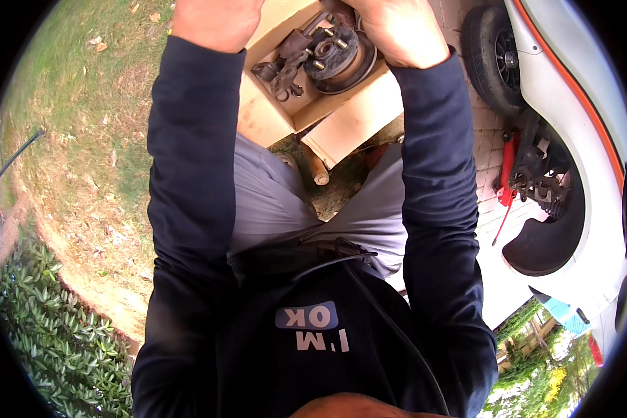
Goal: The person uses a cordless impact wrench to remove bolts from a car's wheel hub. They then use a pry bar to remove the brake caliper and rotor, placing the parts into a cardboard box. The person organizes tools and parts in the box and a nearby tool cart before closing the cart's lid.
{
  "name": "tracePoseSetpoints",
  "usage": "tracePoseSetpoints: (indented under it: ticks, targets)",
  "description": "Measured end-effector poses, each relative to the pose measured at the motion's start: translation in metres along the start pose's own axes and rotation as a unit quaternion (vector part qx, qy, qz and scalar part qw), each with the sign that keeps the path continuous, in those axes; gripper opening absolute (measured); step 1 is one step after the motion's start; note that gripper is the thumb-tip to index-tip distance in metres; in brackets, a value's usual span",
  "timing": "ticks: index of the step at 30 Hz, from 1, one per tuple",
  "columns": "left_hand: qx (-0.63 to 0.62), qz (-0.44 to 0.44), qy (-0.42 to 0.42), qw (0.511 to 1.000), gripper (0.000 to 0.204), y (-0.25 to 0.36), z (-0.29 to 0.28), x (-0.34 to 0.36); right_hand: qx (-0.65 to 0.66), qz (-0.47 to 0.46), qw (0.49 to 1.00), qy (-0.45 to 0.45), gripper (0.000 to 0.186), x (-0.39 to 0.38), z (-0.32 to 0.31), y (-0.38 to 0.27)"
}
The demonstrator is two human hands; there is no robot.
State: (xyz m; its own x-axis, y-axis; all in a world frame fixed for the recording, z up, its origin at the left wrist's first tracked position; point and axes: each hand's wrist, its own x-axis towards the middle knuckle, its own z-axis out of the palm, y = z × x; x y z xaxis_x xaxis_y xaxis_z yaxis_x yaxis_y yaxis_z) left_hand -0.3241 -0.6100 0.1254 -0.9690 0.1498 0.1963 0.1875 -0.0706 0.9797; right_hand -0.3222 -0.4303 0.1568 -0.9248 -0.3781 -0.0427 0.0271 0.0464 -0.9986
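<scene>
An open cardboard box (359,122) lies in front of my knees with its near flaps folded out. In it, a greasy wheel hub (331,56) with several studs faces up. Rusty metal car parts (287,70), one shaped like a bracket, lie just left of the hub. My left hand (216,22) is at the box's left side, cut by the upper edge, so its fingers are out of sight. Over the box's right side, close beside the hub, is my right hand (403,29). Its fingers are also hidden, and I cannot see what either hand holds.
To the right stands a white car (595,244) with a bare wheel well, suspension parts (540,182) and a red jack (507,164). A loose wheel (496,59) sits by it on brick paving. Grass (90,139) and a leafy bush (56,327) are on the left.
</scene>
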Motion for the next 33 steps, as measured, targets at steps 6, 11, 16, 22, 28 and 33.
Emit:
tracePoseSetpoints:
  ticks: [6, 11, 16, 22, 28, 33]
  targets:
    - [-0.057, -0.069, 0.018, 0.996, 0.019, 0.006, 0.003, -0.001, 0.043, -0.008, 0.998, 0.033, 0.040, 0.000, 0.003, 0.008]
    - [-0.209, -0.142, -0.080, 0.964, 0.024, -0.003, -0.011, 0.001, -0.017, -0.118, 0.990, 0.077, 0.038, -0.008, 0.010, 0.024]
    - [-0.331, -0.227, -0.099, 0.911, 0.034, -0.017, -0.007, -0.007, -0.111, -0.166, 0.971, 0.131, 0.033, -0.012, 0.005, 0.028]
    - [-0.190, -0.236, 0.011, 0.953, 0.034, -0.022, -0.005, 0.001, -0.138, -0.036, 0.988, 0.053, 0.044, -0.043, -0.003, 0.093]
    - [-0.093, -0.162, 0.151, 0.971, 0.030, -0.012, -0.011, 0.008, -0.354, 0.112, 0.927, 0.058, 0.057, -0.095, 0.005, 0.158]
    - [0.031, -0.141, -0.057, 0.988, 0.040, 0.012, 0.047, -0.019, -0.324, 0.151, 0.906, 0.227, 0.043, -0.171, -0.111, 0.163]
